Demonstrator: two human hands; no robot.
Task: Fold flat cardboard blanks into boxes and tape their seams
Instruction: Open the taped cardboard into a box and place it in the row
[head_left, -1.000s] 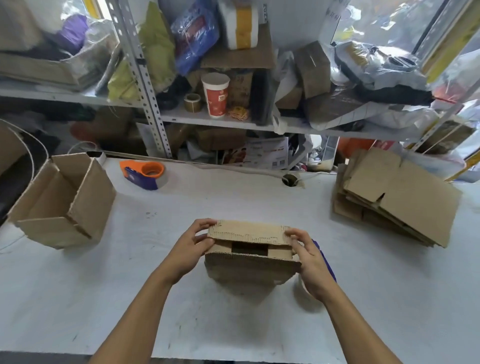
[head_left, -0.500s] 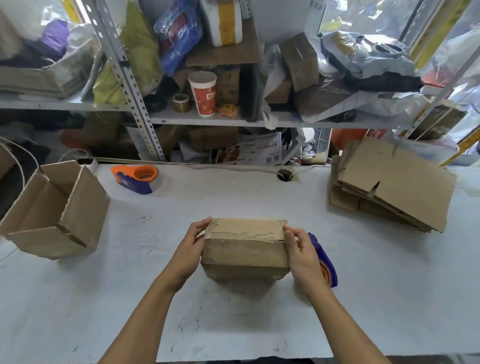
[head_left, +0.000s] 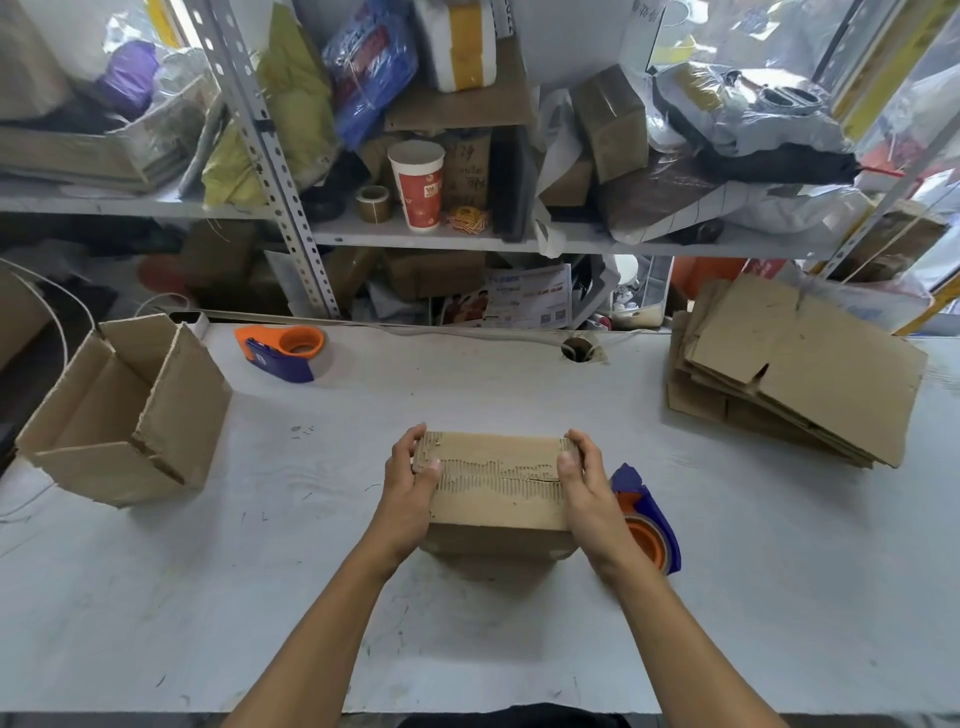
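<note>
A small cardboard box (head_left: 496, 483) stands in the middle of the white table (head_left: 311, 571), its top flaps folded down and meeting along a ragged seam. My left hand (head_left: 410, 480) grips its left end, thumb on top. My right hand (head_left: 584, 478) grips its right end, thumb pressing the top. An orange and blue tape dispenser (head_left: 647, 519) lies just right of the box, partly hidden by my right wrist. A stack of flat cardboard blanks (head_left: 795, 364) lies at the far right.
An open folded box (head_left: 130, 410) sits at the table's left edge. A second tape dispenser (head_left: 285, 351) lies at the back left. Cluttered metal shelves (head_left: 467, 239) stand behind the table, with a red paper cup (head_left: 418, 184). A cable hole (head_left: 576, 348) is near the back edge.
The top flaps, open with a gap a second ago, now lie shut. Both hands have slid in to hold the box ends.
</note>
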